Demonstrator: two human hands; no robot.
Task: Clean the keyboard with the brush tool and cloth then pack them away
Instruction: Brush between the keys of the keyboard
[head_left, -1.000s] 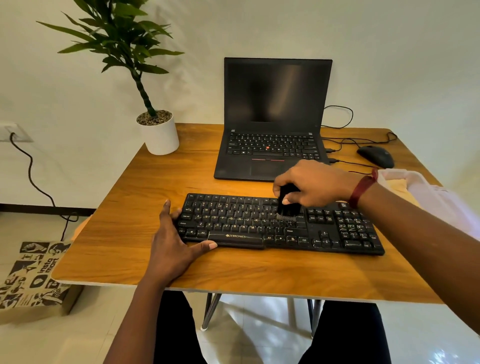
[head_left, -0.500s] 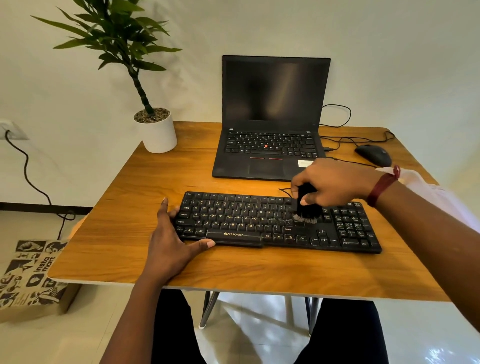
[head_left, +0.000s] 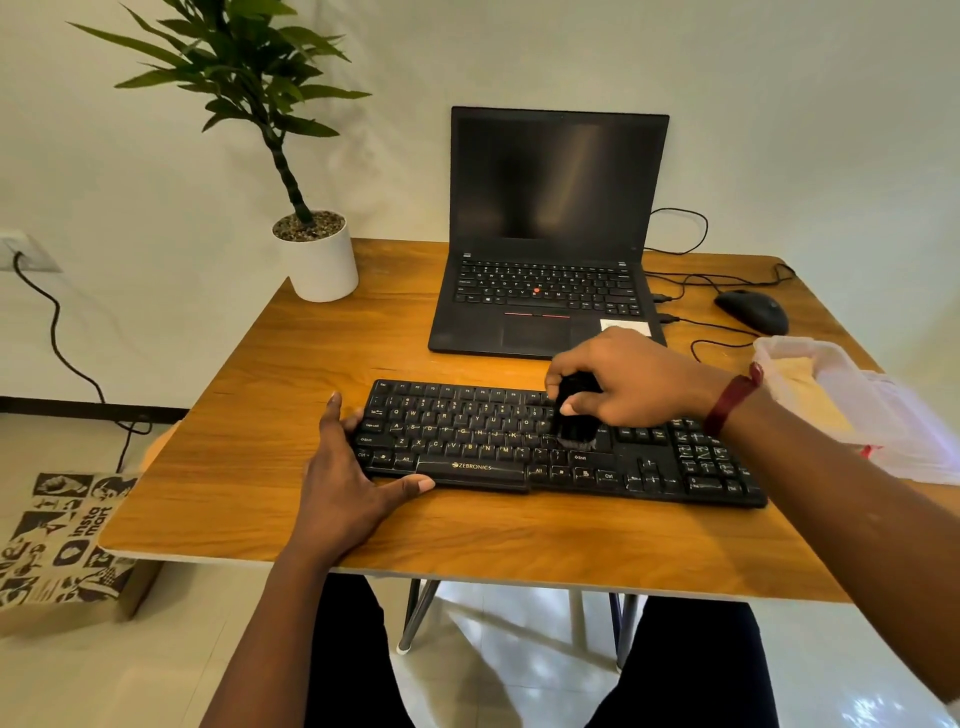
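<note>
A black keyboard (head_left: 467, 441) lies across the front of the wooden table (head_left: 270, 415). My right hand (head_left: 628, 379) is closed around a small black brush tool (head_left: 574, 415), whose bristles touch the keys right of the letter block. My left hand (head_left: 348, 467) rests flat on the table against the keyboard's left end, thumb along its front edge, fingers apart. A yellow cloth (head_left: 800, 379) lies inside a clear plastic bag (head_left: 893, 415) at the table's right edge.
An open black laptop (head_left: 550, 234) stands behind the keyboard. A black mouse (head_left: 753, 310) and its cables lie at the back right. A potted plant (head_left: 317, 254) stands at the back left. A printed paper bag (head_left: 57, 535) sits on the floor, left.
My right hand carried the brush rightward along the keys, then back left and slightly down toward the letter block. My left hand has stayed at the keyboard's left end.
</note>
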